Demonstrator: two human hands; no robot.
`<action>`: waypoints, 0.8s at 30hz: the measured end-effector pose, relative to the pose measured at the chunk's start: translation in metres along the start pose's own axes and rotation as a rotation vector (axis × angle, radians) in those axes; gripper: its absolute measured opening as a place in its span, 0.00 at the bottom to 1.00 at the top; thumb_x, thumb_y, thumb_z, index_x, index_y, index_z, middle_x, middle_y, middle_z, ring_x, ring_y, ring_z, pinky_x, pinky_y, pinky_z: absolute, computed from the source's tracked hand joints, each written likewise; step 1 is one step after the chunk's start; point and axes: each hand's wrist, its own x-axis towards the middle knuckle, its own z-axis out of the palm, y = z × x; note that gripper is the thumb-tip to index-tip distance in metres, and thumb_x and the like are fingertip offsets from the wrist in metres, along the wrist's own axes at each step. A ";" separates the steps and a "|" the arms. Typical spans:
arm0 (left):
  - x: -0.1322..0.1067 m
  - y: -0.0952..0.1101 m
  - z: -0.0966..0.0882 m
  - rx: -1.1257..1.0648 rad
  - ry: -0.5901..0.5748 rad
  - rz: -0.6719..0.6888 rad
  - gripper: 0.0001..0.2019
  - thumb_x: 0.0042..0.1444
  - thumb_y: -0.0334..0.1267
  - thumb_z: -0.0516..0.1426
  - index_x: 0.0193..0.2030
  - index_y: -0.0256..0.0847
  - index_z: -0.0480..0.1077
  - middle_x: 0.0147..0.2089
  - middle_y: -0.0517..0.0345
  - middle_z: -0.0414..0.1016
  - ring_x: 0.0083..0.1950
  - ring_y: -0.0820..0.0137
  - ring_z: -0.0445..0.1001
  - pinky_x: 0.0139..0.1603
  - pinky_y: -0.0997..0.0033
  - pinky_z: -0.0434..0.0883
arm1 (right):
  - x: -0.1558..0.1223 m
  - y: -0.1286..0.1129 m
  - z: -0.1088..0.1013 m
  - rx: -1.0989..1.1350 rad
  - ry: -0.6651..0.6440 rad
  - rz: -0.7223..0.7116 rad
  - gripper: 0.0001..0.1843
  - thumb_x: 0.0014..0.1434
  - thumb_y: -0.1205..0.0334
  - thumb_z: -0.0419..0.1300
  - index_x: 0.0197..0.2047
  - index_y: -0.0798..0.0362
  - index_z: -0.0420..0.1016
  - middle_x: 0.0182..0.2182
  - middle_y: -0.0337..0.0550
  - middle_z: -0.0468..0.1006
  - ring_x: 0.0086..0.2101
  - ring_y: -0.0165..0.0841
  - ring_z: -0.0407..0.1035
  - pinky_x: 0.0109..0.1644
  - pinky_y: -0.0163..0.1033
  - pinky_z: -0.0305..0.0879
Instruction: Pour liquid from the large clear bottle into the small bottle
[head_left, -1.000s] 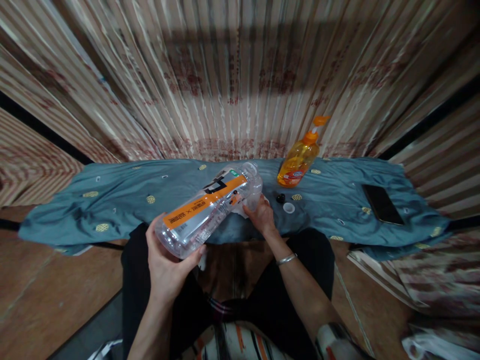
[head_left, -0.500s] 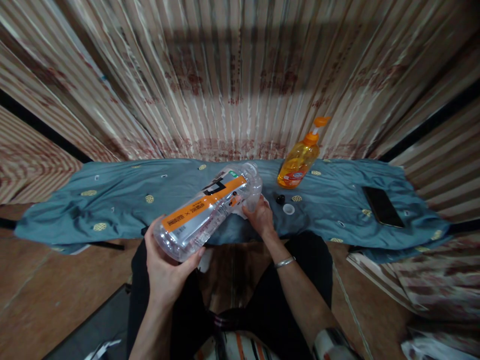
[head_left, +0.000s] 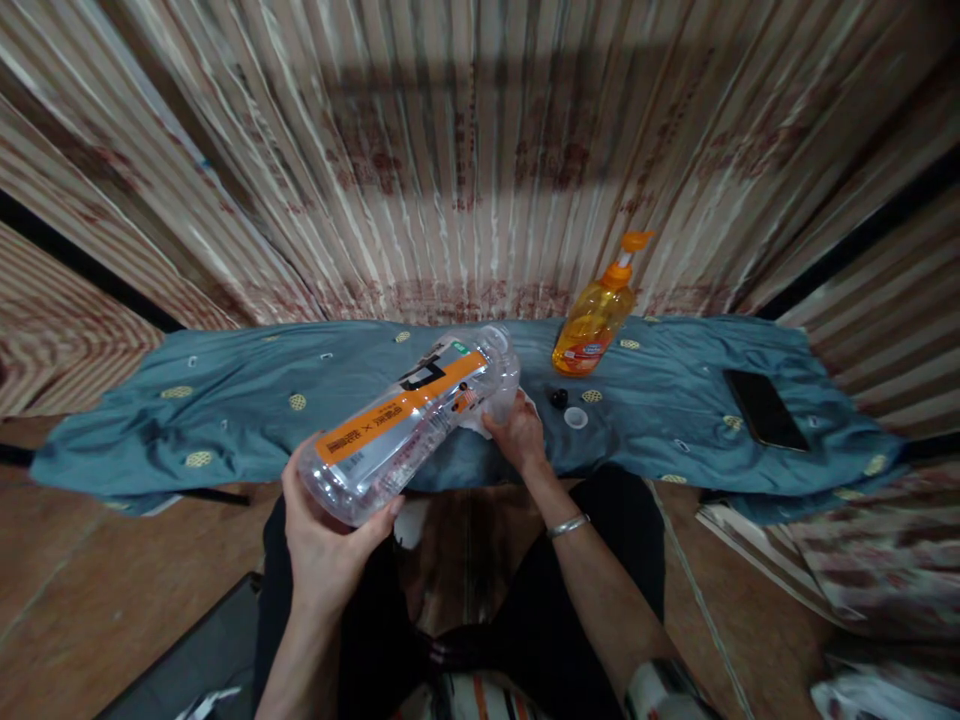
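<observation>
Above the blue cloth (head_left: 225, 420), a clear plastic bottle (head_left: 405, 430) is held tilted between both hands. Left hand (head_left: 326, 555): fingers (head_left: 382, 518) clamped round the bottle's near end. Right hand (head_left: 520, 437): fingers (head_left: 495, 425) curled against its far end, grip unclear. Right of the bottle: black cap (head_left: 558, 398), small white cap (head_left: 575, 417), yellow pump bottle (head_left: 594, 325), phone (head_left: 763, 409).

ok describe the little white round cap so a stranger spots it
On the teal cloth, find the amber plastic bottle with an orange pump. Just below it lie two small caps: yours is the wider white one, beside a black one.
</observation>
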 end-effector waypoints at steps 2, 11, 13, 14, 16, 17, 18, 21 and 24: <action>0.000 0.001 0.001 -0.005 0.000 -0.007 0.49 0.29 0.51 0.81 0.61 0.42 0.71 0.59 0.44 0.81 0.59 0.49 0.84 0.60 0.53 0.83 | 0.000 -0.003 -0.002 -0.024 -0.021 0.018 0.37 0.68 0.55 0.69 0.73 0.66 0.67 0.56 0.68 0.86 0.59 0.55 0.81 0.66 0.58 0.77; 0.002 -0.002 -0.001 0.019 -0.032 -0.031 0.51 0.30 0.52 0.81 0.63 0.41 0.69 0.61 0.41 0.80 0.62 0.45 0.83 0.64 0.48 0.82 | -0.001 -0.005 -0.002 -0.051 -0.017 0.030 0.37 0.68 0.56 0.70 0.73 0.62 0.66 0.56 0.66 0.86 0.59 0.53 0.81 0.66 0.56 0.77; 0.004 -0.004 -0.004 0.020 -0.018 -0.030 0.52 0.31 0.54 0.81 0.63 0.42 0.69 0.62 0.41 0.80 0.63 0.45 0.83 0.66 0.47 0.82 | -0.001 -0.006 -0.002 -0.049 -0.023 0.041 0.37 0.68 0.56 0.69 0.73 0.63 0.66 0.56 0.67 0.86 0.60 0.54 0.80 0.66 0.57 0.77; 0.004 -0.005 -0.006 0.022 -0.024 -0.032 0.52 0.31 0.55 0.81 0.63 0.42 0.69 0.62 0.41 0.80 0.63 0.45 0.83 0.66 0.47 0.82 | -0.001 -0.006 -0.002 -0.043 -0.023 0.040 0.37 0.68 0.56 0.69 0.73 0.63 0.66 0.56 0.67 0.86 0.60 0.54 0.80 0.66 0.57 0.77; 0.006 -0.007 -0.008 0.039 -0.065 -0.035 0.52 0.31 0.54 0.81 0.64 0.42 0.69 0.62 0.42 0.80 0.63 0.45 0.83 0.66 0.47 0.82 | -0.001 -0.007 -0.003 -0.034 -0.023 0.036 0.37 0.68 0.56 0.69 0.73 0.64 0.66 0.57 0.67 0.85 0.59 0.54 0.80 0.66 0.57 0.76; 0.007 -0.007 -0.009 0.045 -0.078 -0.035 0.52 0.31 0.53 0.81 0.64 0.41 0.69 0.61 0.41 0.81 0.63 0.44 0.84 0.65 0.47 0.82 | -0.001 -0.007 -0.004 -0.031 -0.025 0.036 0.37 0.68 0.57 0.69 0.73 0.65 0.66 0.57 0.67 0.85 0.59 0.54 0.80 0.66 0.57 0.76; 0.007 -0.007 -0.009 0.048 -0.080 -0.033 0.52 0.32 0.53 0.81 0.64 0.41 0.70 0.61 0.41 0.81 0.63 0.44 0.84 0.65 0.47 0.82 | -0.001 -0.007 -0.004 -0.030 -0.028 0.036 0.37 0.68 0.57 0.69 0.73 0.66 0.66 0.56 0.68 0.85 0.59 0.54 0.80 0.66 0.57 0.76; 0.007 -0.007 -0.008 0.048 -0.041 -0.025 0.51 0.32 0.56 0.81 0.64 0.39 0.71 0.61 0.40 0.80 0.63 0.44 0.83 0.67 0.46 0.81 | -0.001 -0.007 -0.006 -0.026 -0.036 0.042 0.38 0.68 0.56 0.69 0.73 0.66 0.66 0.55 0.68 0.85 0.59 0.55 0.80 0.65 0.58 0.76; 0.006 -0.006 -0.007 0.060 -0.027 -0.018 0.51 0.33 0.57 0.80 0.63 0.40 0.71 0.61 0.41 0.80 0.63 0.44 0.83 0.68 0.45 0.81 | -0.001 -0.007 -0.006 -0.027 -0.038 0.059 0.38 0.67 0.55 0.70 0.73 0.65 0.66 0.55 0.67 0.85 0.58 0.53 0.80 0.64 0.56 0.76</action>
